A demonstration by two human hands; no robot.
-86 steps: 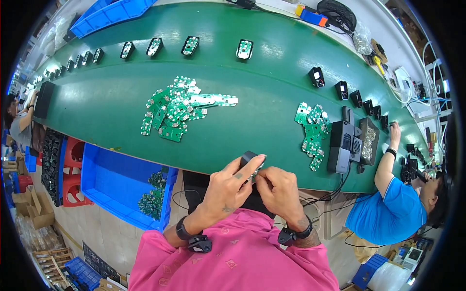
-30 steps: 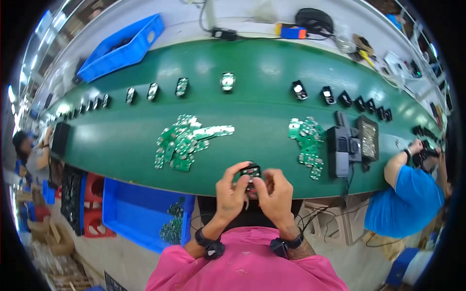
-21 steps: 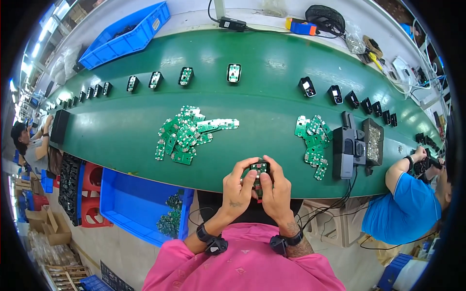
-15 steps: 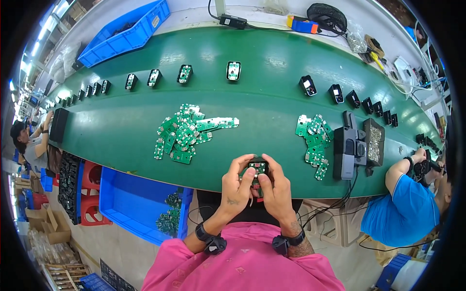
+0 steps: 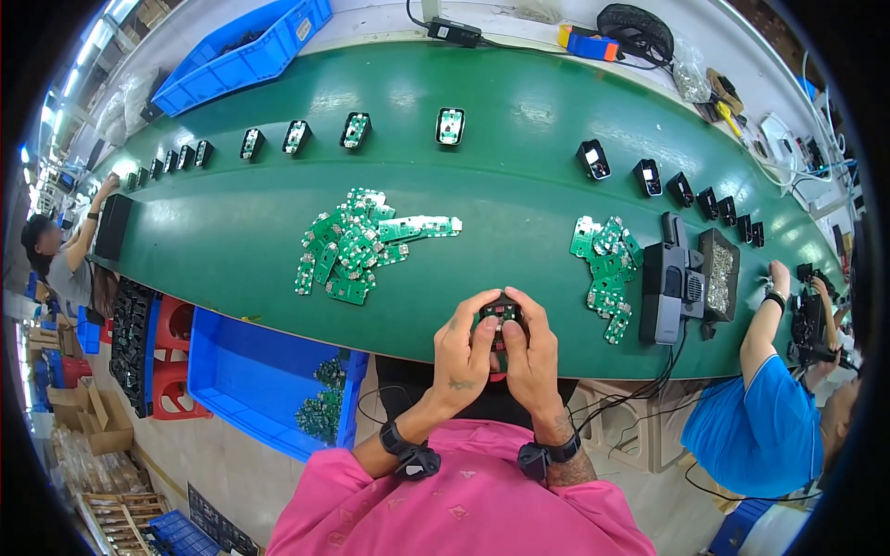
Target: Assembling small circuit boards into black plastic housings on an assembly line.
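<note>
Close to the table's front edge, my left hand point(image 5: 462, 360) and my right hand point(image 5: 532, 360) are closed around a black plastic housing with a green circuit board point(image 5: 502, 310) in it. Both thumbs lie on top of the board, and the fingers wrap the sides. My hands hide much of the housing. To the left of them lies a pile of loose green circuit boards point(image 5: 357, 243); a smaller pile of boards point(image 5: 607, 259) lies to the right. At the far middle stands a black housing fitted with a board point(image 5: 451, 127).
Further housings with boards point(image 5: 297, 136) run left in a row; black housings point(image 5: 593, 159) run right. A black-grey device point(image 5: 661, 292) stands beside a bin of small metal parts point(image 5: 719, 273). A blue crate point(image 5: 246, 56) sits behind; a blue tray point(image 5: 260, 371) is below left. Co-workers sit at both ends.
My thumbs have shifted on the board, covering more of it, and both hands stay around the housing. The co-worker on the right has an arm stretched further over the table. The view has shifted slightly.
</note>
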